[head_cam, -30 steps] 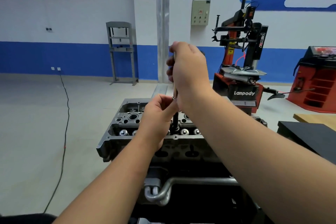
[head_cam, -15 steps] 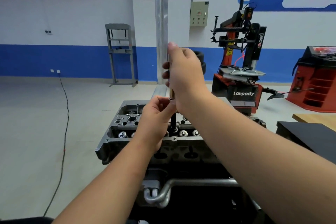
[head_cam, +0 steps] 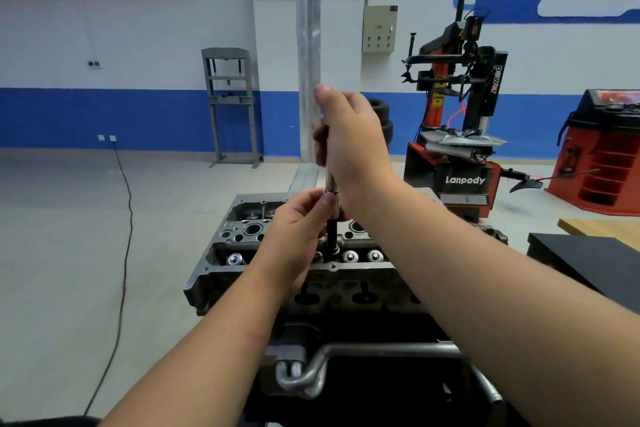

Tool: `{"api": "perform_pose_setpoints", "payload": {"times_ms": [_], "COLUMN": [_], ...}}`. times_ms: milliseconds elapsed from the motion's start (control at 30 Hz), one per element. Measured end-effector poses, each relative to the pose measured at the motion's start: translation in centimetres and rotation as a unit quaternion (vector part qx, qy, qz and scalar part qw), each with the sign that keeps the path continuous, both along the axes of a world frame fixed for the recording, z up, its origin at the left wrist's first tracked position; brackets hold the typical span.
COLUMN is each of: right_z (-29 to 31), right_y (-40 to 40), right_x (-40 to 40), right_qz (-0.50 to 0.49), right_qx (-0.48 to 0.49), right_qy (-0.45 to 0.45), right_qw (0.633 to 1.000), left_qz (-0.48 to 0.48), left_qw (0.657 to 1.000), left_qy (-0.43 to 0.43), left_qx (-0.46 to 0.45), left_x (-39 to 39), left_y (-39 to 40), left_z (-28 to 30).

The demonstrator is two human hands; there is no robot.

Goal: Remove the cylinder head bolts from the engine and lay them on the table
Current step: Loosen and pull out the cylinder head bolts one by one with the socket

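A grey cylinder head (head_cam: 221,253) sits on top of the engine in front of me. An upright socket tool (head_cam: 331,215) stands with its dark lower end in a bolt hole near the head's middle. My right hand (head_cam: 353,146) grips the tool's upper shaft, fingers wrapped round it. My left hand (head_cam: 298,236) pinches the tool lower down, at the metal collar just above the dark socket. The bolt under the socket is hidden. Round valve tops (head_cam: 349,256) show along the head's near row.
A black table (head_cam: 588,260) with a wooden bench (head_cam: 602,227) behind it stands at the right. A red tyre changer (head_cam: 457,135) and a red cabinet (head_cam: 606,156) are beyond. A metal pipe (head_cam: 346,354) crosses below the head. A cable (head_cam: 124,253) runs over the floor at left.
Both hands stay on the upright tool; my right hand has shifted slightly on the shaft as if turning it. The tool remains seated in the head.
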State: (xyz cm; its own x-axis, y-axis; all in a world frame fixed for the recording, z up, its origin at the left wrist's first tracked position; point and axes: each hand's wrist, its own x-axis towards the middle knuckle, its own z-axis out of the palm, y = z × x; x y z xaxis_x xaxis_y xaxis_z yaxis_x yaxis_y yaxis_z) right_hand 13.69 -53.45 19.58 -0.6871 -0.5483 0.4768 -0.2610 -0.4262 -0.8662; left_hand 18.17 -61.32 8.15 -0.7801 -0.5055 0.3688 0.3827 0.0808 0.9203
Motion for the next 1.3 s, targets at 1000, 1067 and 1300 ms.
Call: {"api": "perform_pose_setpoints", "payload": {"times_ms": [1000,1067,1300], "right_z": [0.7,0.6,0.3], "right_y": [0.5,0.4,-0.1], "right_x": [-1.5,-0.8,-0.3], "right_qz": [0.196,0.097,0.073], "right_qx": [0.066,0.048,-0.009], "right_qy": [-0.038,-0.039,-0.042], "right_qw": [0.978,0.993,0.996], "left_qz": [-0.004,0.014,0.032], "left_qw": [1.0,1.0,0.999], "left_qy": [-0.021,-0.007,-0.001], "left_qx": [-0.019,-0.005,-0.001], "left_x": [-0.2,-0.3,-0.5], "left_y": [-0.1,0.0,0.4], "left_z": [0.1,0.0,0.2]}}
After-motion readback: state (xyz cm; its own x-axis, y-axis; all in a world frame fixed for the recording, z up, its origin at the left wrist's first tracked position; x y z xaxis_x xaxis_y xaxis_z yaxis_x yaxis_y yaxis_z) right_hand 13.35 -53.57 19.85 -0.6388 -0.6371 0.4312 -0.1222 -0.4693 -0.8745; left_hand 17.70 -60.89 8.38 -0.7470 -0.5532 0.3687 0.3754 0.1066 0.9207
